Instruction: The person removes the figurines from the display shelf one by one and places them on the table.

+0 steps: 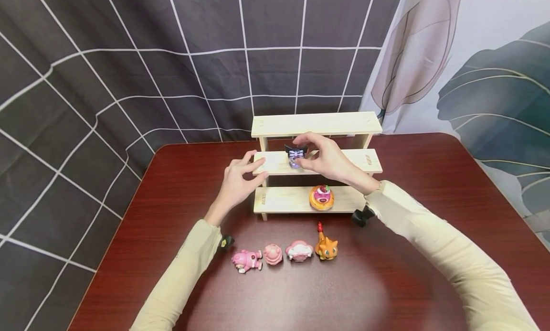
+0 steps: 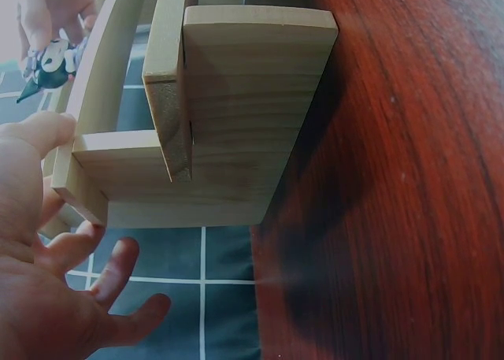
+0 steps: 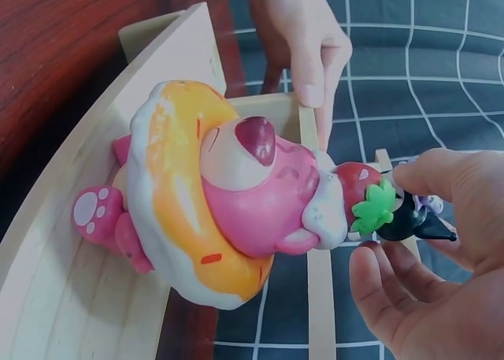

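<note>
A small black and purple figurine (image 1: 295, 155) with pointed ears stands on the middle board of a three-step wooden shelf (image 1: 275, 166). My right hand (image 1: 328, 160) pinches it between thumb and fingers; in the right wrist view, a pink bear figurine partly hides it. My left hand (image 1: 237, 179) grips the left end of that middle board, and the left wrist view has the thumb on one face and fingers round the other. On the lowest board sits the pink bear figurine (image 3: 256, 179), an orange doughnut ring round its body and a strawberry on its head.
In front of the shelf, a lying pink bear figurine (image 1: 247, 261), a round pink figurine (image 1: 272, 254), a pink and white figurine (image 1: 299, 250) and an orange dragon-like figurine (image 1: 326, 248) line up on the red-brown table (image 1: 275, 302). A dark checked curtain (image 1: 215, 73) hangs behind.
</note>
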The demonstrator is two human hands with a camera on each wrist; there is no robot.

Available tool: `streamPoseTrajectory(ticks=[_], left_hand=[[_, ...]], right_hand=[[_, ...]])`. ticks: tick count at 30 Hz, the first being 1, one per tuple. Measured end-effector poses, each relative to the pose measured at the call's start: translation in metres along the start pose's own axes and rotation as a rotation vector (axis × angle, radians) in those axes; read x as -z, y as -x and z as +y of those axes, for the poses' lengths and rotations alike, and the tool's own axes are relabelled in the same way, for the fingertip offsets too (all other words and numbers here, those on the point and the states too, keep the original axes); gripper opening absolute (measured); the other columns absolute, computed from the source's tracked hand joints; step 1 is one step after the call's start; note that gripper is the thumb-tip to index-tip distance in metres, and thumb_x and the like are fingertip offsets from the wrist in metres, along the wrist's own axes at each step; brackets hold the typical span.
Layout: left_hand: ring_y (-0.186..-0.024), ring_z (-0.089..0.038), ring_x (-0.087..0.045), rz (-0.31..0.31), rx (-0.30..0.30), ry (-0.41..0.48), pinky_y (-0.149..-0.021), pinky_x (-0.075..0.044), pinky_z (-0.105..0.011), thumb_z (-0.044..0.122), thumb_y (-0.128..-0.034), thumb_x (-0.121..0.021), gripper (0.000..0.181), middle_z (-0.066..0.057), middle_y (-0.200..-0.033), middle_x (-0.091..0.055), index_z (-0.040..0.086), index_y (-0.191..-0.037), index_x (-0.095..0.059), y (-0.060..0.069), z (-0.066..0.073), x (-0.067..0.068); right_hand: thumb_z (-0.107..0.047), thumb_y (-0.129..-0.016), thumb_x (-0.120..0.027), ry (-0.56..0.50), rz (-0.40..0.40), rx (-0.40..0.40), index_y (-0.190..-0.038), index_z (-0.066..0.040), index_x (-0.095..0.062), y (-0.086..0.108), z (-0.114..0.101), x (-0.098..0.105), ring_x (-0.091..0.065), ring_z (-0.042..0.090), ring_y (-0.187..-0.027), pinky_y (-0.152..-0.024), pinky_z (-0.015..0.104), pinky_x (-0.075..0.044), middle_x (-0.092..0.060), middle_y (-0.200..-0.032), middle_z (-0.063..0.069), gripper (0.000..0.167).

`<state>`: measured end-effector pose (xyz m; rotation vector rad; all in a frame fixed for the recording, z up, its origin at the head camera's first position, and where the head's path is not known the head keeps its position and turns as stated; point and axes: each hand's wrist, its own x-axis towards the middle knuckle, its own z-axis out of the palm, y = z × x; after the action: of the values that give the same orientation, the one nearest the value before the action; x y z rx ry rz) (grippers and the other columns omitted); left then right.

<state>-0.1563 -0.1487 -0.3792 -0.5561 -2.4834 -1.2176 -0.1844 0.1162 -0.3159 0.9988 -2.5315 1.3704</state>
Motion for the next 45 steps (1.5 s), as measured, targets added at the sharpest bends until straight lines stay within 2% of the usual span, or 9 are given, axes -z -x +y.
streamPoseTrajectory(ticks=[6,17,28,39,45], left_hand=[[-0.111,-0.038,-0.053,0.002,-0.008,-0.001,-0.087,-0.040,-0.053,0.020,-0.0856,-0.080,0.040,-0.017,-0.142,-0.055,0.009,-0.124,-0.072,0.0001,-0.0016,-0.0002],[-0.112,-0.038,-0.053,0.000,-0.011,-0.004,-0.088,-0.039,-0.054,0.020,-0.0860,-0.079,0.040,-0.016,-0.142,-0.055,0.009,-0.124,-0.072,0.0000,-0.0023,-0.0002],[-0.113,-0.040,-0.053,-0.004,-0.008,0.007,-0.089,-0.038,-0.055,0.021,-0.0862,-0.079,0.041,-0.017,-0.142,-0.055,0.009,-0.124,-0.072,-0.0002,-0.0025,-0.0004],[-0.111,-0.038,-0.053,0.000,-0.015,-0.004,-0.087,-0.039,-0.054,0.020,-0.0861,-0.079,0.040,-0.016,-0.141,-0.056,0.009,-0.124,-0.072,-0.0002,-0.0036,-0.0011],[-0.112,-0.038,-0.053,0.004,-0.011,-0.004,-0.087,-0.039,-0.053,0.020,-0.0857,-0.080,0.041,-0.013,-0.142,-0.056,0.009,-0.124,-0.072,0.0004,-0.0021,-0.0005]], right_hand=[[0.002,-0.082,-0.077,0.010,-0.004,0.000,-0.118,0.004,-0.064,-0.0011,-0.0017,-0.0010,-0.064,0.025,-0.088,-0.072,0.029,-0.051,-0.066,-0.114,0.016,0.039],[0.001,-0.082,-0.078,0.019,0.007,-0.007,-0.113,0.001,-0.066,-0.0022,-0.0021,-0.0035,-0.063,0.024,-0.092,-0.077,0.037,-0.052,-0.067,-0.107,0.013,0.033],[0.001,-0.081,-0.079,0.015,0.015,-0.023,-0.110,0.001,-0.067,-0.0020,-0.0019,-0.0037,-0.064,0.023,-0.089,-0.073,0.030,-0.052,-0.068,-0.105,0.013,0.031],[0.002,-0.081,-0.078,0.021,0.025,-0.011,-0.110,0.000,-0.068,-0.0005,0.0002,0.0005,-0.064,0.023,-0.086,-0.073,0.032,-0.051,-0.069,-0.105,0.013,0.030],[0.002,-0.080,-0.079,0.015,0.031,-0.017,-0.109,0.000,-0.068,0.0023,-0.0021,0.0035,-0.064,0.023,-0.084,-0.072,0.028,-0.051,-0.069,-0.104,0.013,0.031]])
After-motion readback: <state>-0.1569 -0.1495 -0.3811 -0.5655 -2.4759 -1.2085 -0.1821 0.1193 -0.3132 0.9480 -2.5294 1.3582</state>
